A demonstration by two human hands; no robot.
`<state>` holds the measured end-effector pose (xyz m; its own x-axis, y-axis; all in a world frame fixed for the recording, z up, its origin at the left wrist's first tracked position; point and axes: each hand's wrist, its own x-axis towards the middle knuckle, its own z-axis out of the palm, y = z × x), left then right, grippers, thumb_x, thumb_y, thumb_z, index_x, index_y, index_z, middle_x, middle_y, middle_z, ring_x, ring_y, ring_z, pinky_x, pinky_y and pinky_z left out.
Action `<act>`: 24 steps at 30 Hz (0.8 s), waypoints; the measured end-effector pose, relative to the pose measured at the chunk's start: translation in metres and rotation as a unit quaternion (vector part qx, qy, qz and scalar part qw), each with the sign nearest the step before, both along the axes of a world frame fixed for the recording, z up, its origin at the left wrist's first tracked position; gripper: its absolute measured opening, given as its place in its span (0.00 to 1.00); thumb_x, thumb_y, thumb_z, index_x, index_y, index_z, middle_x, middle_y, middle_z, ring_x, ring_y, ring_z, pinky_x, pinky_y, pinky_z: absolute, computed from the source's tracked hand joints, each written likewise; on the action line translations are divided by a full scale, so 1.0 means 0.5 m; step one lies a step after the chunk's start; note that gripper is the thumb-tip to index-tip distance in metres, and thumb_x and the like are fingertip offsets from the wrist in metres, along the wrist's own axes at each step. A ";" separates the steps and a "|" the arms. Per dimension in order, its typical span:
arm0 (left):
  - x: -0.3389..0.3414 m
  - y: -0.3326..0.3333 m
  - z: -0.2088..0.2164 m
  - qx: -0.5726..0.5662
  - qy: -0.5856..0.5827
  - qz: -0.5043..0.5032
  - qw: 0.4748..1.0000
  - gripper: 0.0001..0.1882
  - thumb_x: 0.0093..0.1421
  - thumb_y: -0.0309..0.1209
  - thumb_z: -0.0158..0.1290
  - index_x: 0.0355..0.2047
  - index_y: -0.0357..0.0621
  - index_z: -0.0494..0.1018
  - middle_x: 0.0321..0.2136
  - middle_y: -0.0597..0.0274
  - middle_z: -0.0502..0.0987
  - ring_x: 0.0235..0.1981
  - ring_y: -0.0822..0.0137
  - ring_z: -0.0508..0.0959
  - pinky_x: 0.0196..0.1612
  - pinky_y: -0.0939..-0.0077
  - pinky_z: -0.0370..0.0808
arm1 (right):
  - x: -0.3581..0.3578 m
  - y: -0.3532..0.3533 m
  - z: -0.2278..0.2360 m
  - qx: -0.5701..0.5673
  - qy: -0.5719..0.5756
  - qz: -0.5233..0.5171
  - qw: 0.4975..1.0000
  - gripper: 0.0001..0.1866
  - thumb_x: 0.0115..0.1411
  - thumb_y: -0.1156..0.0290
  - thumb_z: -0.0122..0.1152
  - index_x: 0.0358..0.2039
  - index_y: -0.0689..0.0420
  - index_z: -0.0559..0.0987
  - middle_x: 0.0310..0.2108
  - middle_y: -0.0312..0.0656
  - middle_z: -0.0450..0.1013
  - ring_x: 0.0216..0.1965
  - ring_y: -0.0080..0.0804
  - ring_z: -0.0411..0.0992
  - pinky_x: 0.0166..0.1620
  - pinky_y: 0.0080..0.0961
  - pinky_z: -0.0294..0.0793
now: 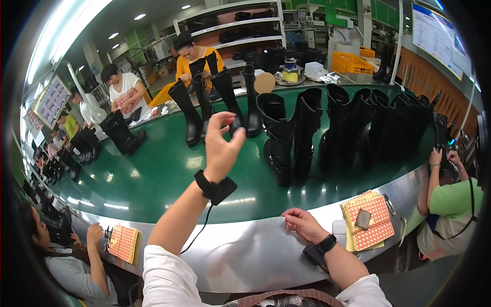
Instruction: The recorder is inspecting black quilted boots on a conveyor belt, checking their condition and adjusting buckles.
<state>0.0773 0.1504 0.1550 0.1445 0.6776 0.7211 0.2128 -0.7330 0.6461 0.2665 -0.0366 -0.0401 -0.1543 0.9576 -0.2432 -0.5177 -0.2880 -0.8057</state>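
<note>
My left hand [222,151] is raised over the green work surface [232,192], its thumb and fingers curved but apart, with nothing visible between them. Just beyond it in this view stand tall black boots, among them a slim boot [185,110] and another black boot [251,102]. My right hand [307,226] hovers low over the metal table edge [240,250]. Its thumb and fingertips come together in a pinch; anything between them is too small to name. A wider black boot with straps [277,138] stands upright beyond my right hand. Each wrist wears a black strap with a small box.
Right of my right hand lie stacked sheets of round red stickers [368,220] with a small dark block [362,219] on top. Another sticker stack [124,243] lies left. More black boots [378,128] line the right. Co-workers sit on both sides and opposite.
</note>
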 end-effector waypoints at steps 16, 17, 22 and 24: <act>0.331 -0.070 0.108 -0.079 0.461 0.117 0.876 0.35 0.48 0.58 0.61 0.48 0.48 0.70 0.36 0.58 0.79 0.47 0.50 0.71 0.42 0.61 0.76 | 0.000 0.010 -0.017 0.018 -0.047 0.032 0.998 0.08 0.62 0.67 0.59 0.40 0.55 0.77 0.31 0.28 0.70 0.30 0.16 0.66 0.34 0.13 0.66; 0.333 -0.064 0.097 -0.065 0.449 0.148 0.879 0.33 0.48 0.59 0.61 0.44 0.47 0.72 0.34 0.59 0.80 0.45 0.52 0.72 0.41 0.62 0.76 | 0.006 0.008 -0.018 0.015 -0.045 0.028 0.998 0.08 0.62 0.67 0.59 0.40 0.55 0.77 0.31 0.28 0.70 0.30 0.16 0.66 0.34 0.13 0.66; 0.252 -0.011 0.046 -0.017 0.323 0.213 0.922 0.17 0.50 0.44 0.61 0.34 0.48 0.74 0.31 0.54 0.74 0.38 0.52 0.75 0.38 0.59 0.74 | 0.000 0.004 -0.008 0.025 -0.056 0.027 0.998 0.08 0.62 0.67 0.59 0.40 0.54 0.78 0.31 0.29 0.70 0.30 0.17 0.66 0.35 0.14 0.67; 0.194 0.013 0.054 -0.021 0.279 0.238 0.930 0.14 0.49 0.40 0.61 0.31 0.47 0.73 0.31 0.52 0.74 0.36 0.51 0.76 0.38 0.59 0.74 | -0.005 0.005 -0.006 0.022 -0.055 0.031 0.998 0.08 0.62 0.67 0.59 0.40 0.54 0.78 0.31 0.29 0.70 0.30 0.17 0.67 0.35 0.14 0.67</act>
<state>0.1744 0.1570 0.1822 0.1653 0.7858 0.5959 0.8168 -0.4478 0.3639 0.2637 -0.0342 -0.0431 -0.1882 0.9574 -0.2191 -0.4073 -0.2791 -0.8696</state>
